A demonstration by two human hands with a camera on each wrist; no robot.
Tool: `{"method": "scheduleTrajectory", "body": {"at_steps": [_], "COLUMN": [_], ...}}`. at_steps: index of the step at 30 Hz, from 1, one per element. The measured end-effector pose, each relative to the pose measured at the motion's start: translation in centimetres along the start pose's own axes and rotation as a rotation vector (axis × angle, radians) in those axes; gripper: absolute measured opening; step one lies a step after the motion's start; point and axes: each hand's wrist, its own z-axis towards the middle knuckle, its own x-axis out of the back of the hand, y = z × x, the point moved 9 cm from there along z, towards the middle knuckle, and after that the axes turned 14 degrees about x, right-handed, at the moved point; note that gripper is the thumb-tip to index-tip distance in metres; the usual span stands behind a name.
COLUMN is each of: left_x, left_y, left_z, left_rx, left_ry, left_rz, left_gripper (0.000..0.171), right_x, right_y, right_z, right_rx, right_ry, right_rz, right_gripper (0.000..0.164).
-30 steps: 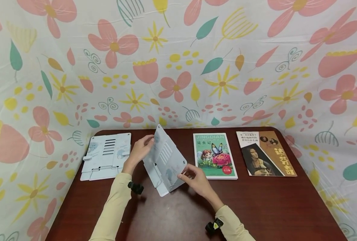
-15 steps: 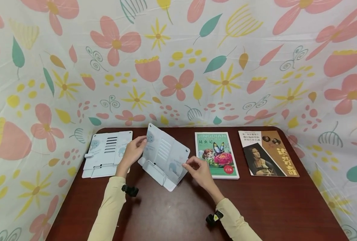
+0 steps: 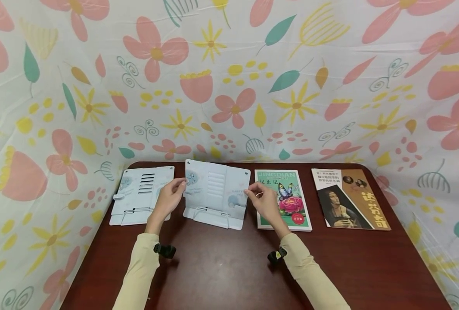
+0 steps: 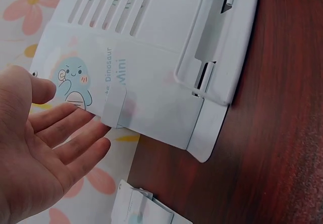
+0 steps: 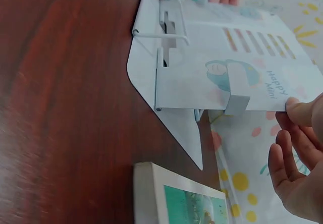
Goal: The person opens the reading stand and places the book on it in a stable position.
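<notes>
A white book stand (image 3: 216,181), printed with small dinosaurs, stands in the middle of the table, its slotted back panel raised and leaning. A wire page holder (image 4: 180,75) lies along its front lip. My left hand (image 3: 169,199) is at the panel's left edge; in the left wrist view its fingers extend loosely at that edge, with the thumb apart from them. On the opposite side, my right hand (image 3: 266,202) pinches the panel's edge between thumb and index finger, its other fingers (image 5: 282,166) loosely bent below.
Left of it, a second white book stand (image 3: 136,183) lies nearly flat. A green children's book (image 3: 266,185) with a butterfly is just right of my right hand. Farther right lies a brown and white book (image 3: 363,189) with a portrait. A flower-printed cloth (image 3: 233,51) hangs behind the brown table (image 3: 218,267).
The raised book stand has turned from a slant to face me nearly straight on, and its base has swung back from the front. Both hands have moved with its edges.
</notes>
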Motion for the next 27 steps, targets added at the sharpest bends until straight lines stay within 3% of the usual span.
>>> {"method": "scheduleTrajectory", "body": {"at_steps": [12, 14, 18, 20, 22, 24, 27], "left_x": [0.0, -0.6, -2.6, -5.0, -8.4, -12.6, -18.3], "left_y": [-0.4, -0.1, 0.7, 1.7, 3.1, 4.3, 5.3], "left_z": [-0.9, -1.3, -3.6, -5.1, -6.2, -6.9, -7.7], "left_rx": [-0.006, -0.029, -0.148, -0.236, -0.308, -0.341, -0.304], "left_ry": [0.043, 0.131, 0.438, 0.489, 0.396, 0.213, -0.032], "left_rz": [-0.051, -0.088, -0.172, -0.176, -0.152, -0.104, 0.0], "left_gripper": [0.042, 0.039, 0.026, 0.02, 0.017, 0.02, 0.034], "right_x": [-0.7, -0.5, 1.1, 2.7, 4.7, 6.6, 8.3], "right_y": [0.8, 0.9, 1.7, 2.7, 4.0, 5.4, 6.8], "right_z": [2.2, 1.8, -0.2, -1.5, -3.0, -4.6, -6.9], "right_rx": [0.0, -0.01, -0.069, -0.153, -0.259, -0.382, -0.506], "right_ry": [0.014, 0.006, -0.022, -0.032, -0.055, -0.106, -0.214], "right_rz": [-0.077, -0.088, -0.119, -0.172, -0.256, -0.326, -0.399], "right_gripper": [0.009, 0.013, 0.029, 0.04, 0.05, 0.059, 0.07]}}
